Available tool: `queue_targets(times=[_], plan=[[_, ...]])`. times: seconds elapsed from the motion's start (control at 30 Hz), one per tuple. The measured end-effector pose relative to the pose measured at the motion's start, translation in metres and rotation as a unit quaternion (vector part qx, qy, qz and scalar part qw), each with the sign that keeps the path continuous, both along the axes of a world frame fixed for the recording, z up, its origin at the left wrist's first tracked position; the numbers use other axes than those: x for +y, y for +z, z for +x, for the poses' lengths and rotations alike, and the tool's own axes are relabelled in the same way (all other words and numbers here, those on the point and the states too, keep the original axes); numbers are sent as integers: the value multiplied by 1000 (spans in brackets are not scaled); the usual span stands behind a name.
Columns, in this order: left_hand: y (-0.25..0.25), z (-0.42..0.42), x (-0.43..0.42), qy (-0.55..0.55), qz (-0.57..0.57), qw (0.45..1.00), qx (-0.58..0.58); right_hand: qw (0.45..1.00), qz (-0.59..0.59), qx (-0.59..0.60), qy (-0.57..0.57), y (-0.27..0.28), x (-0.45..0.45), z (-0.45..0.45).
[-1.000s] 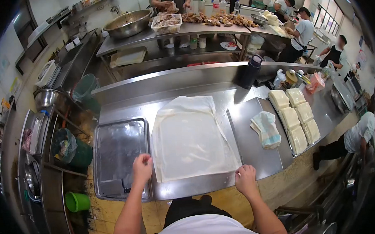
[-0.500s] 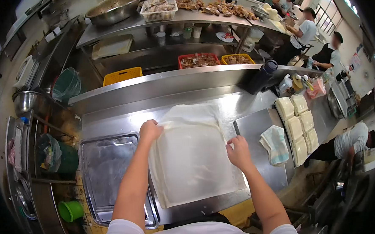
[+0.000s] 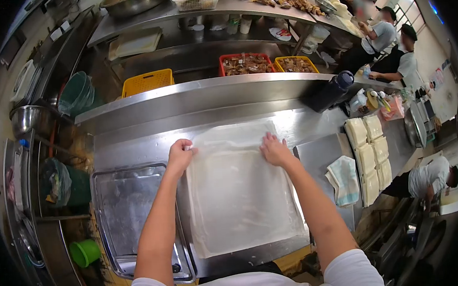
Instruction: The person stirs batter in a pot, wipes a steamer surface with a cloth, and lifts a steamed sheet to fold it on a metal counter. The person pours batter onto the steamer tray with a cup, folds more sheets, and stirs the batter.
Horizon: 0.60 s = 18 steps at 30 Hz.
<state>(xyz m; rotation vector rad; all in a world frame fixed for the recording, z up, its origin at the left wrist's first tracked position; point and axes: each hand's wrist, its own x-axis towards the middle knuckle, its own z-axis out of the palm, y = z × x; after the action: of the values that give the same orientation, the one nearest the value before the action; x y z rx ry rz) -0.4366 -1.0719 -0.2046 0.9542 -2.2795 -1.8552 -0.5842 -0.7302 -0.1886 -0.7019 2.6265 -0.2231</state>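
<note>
A pale, translucent cloth-like sheet [image 3: 242,199] lies spread on the steel counter [image 3: 130,143], with a folded band along its far side. My left hand [image 3: 180,155] pinches the sheet's far left edge between thumb and fingers. At the far right corner, my right hand [image 3: 275,150] rests on the sheet with its fingers spread. A metal tray [image 3: 133,200] sits to the left of the sheet. Right of the sheet, a folded white and light-blue towel [image 3: 344,181] lies on a raised steel surface [image 3: 313,164].
Wrapped pale blocks [image 3: 367,161] stand in rows at the right. A dark bottle [image 3: 332,91] leans near the counter's raised back edge [image 3: 206,95]. Beyond are a yellow crate [image 3: 147,83] and a red crate [image 3: 245,64]. Several people work at the right, including one bending person [image 3: 430,176].
Both hands have moved from the sheet's near side to its far side. The left has taken hold of the edge; the right has opened onto the sheet. The camera view has shifted.
</note>
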Motion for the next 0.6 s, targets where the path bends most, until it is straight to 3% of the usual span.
queue_targets(times=[0.17, 0.37, 0.5, 0.53, 0.6], plan=[[9, 8, -6, 32, -198, 979, -31, 999, 43, 25, 6, 1, -6, 4], [26, 25, 46, 5, -468, 878, 103, 999, 7, 31, 2, 0, -9, 22], [1, 29, 124, -267, -374, 886, 64, 995, -78, -47, 41, 8, -57, 82], [-1, 31, 131, -258, -390, 883, 46, 991, -102, -68, 55, 9, -62, 92], [-5, 34, 139, -243, -419, 875, 11, 998, -22, 21, 48, -16, -39, 81]])
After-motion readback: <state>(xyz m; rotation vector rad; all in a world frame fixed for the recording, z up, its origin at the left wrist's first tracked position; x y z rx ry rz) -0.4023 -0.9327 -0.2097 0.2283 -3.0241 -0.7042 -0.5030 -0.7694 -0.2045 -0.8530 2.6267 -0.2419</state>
